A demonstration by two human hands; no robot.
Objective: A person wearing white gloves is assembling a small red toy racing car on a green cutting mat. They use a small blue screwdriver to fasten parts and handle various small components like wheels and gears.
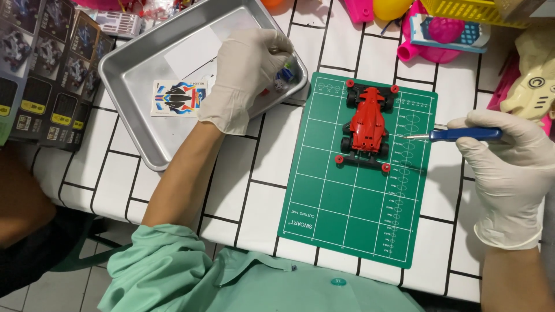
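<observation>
A red toy race car (pixel 367 125) with black wheels sits on a green cutting mat (pixel 347 214) on the white tiled table. My right hand (pixel 509 167), in a white glove, grips a blue-handled screwdriver (pixel 462 135) whose tip points left, just right of the car. In a matching white glove, my left hand (pixel 245 78) reaches into a metal tray (pixel 136 63), its fingers closed over small parts near the tray's right corner; what it holds is hidden.
A sticker sheet (pixel 173 97) lies in the tray. Dark boxes (pixel 46 69) are stacked at the left edge. Pink and yellow toys (pixel 439 29) and a yellow basket (pixel 474 8) crowd the far side, and a cream toy (pixel 532 86) sits at the right.
</observation>
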